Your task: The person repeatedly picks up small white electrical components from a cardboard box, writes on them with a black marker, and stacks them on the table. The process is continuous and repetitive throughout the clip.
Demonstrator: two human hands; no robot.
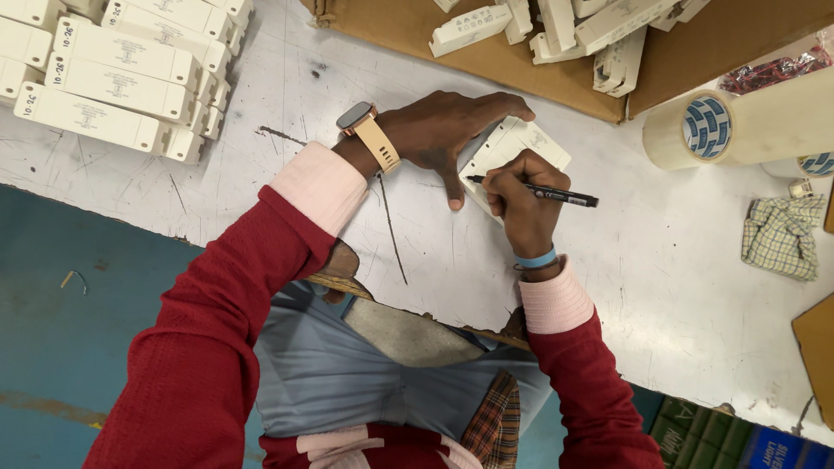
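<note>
The left hand lies flat, fingers spread, pressing a white plastic casing onto the worktop. The right hand is closed around a black marker, tip touching the casing.

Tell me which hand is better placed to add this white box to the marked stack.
Probably left: the left hand already presses the white box, the stack lies on its side, and the right hand holds the pen.

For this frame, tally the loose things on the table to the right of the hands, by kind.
Tape rolls: 2, the second mostly hidden behind the first
Checked cloth: 1
Red-filled bag: 1
Total: 4
</note>
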